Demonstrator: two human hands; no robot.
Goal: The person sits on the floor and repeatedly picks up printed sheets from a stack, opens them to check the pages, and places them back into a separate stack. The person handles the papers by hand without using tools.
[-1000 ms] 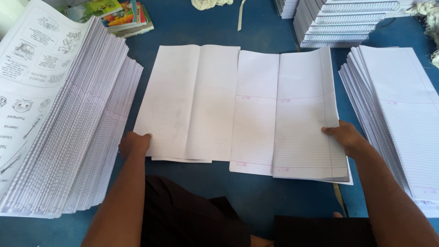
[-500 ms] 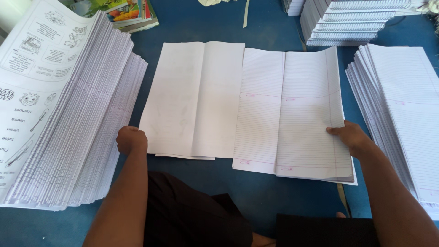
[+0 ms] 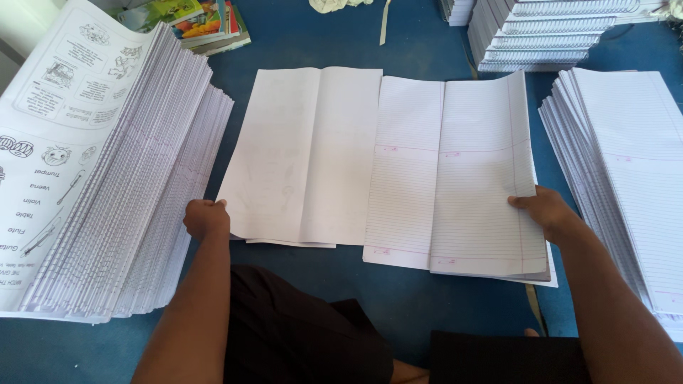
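The left hand [image 3: 207,217] is curled into a loose fist at the lower left corner of the blank sheets [image 3: 306,153], and its fingers seem to be closed on the edge of the paper there, but I cannot tell for sure if they grip it or only touch it. The right hand [image 3: 544,211] is on the right edge of the lined sheets [image 3: 455,178]; the thumb lies on top and the fingers go under, so this hand is clamped on the top sheets, which are lifted a little along that side.

The blank sheets and the lined sheets lie flat in the middle of the blue table [image 3: 341,35], side by side and touching along their long edges. Each one has a fold line down its middle. The lined sheets have a pink margin line across them.

Just beside the left hand stands a tall fanned stack of printed pages [image 3: 107,185], with small drawings on the top page. Near the right arm there is another fanned stack of lined paper [image 3: 626,171]. At the far right of the table are piles of spiral notebooks [image 3: 548,32], and at the far left some colourful books [image 3: 192,21], well apart from both hands.
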